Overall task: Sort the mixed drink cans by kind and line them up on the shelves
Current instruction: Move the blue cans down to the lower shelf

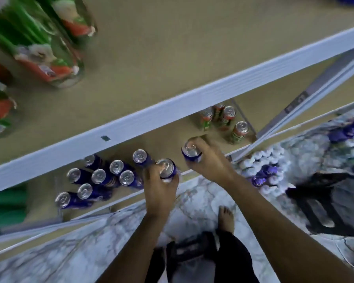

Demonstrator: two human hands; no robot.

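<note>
Several blue cans [99, 176] stand grouped on the lower shelf [168, 137], left of my hands. My left hand [159, 188] grips a blue can [166, 168] at the shelf's front edge. To its right, my right hand [208, 158] grips another blue can [191, 151] from the side, held just over the shelf. A small group of red-and-green cans [226, 119] stands further back on the right of the same shelf, partly hidden under the white edge of the upper shelf [172, 111].
Large green-and-red bottles [43, 50] stand at the upper shelf's left. Shrink-wrapped bottles with purple caps [274, 162] lie on the marble floor at right, beside a dark plastic stool [335, 203]. A green package [6, 205] sits far left. My bare foot [226, 219] is below.
</note>
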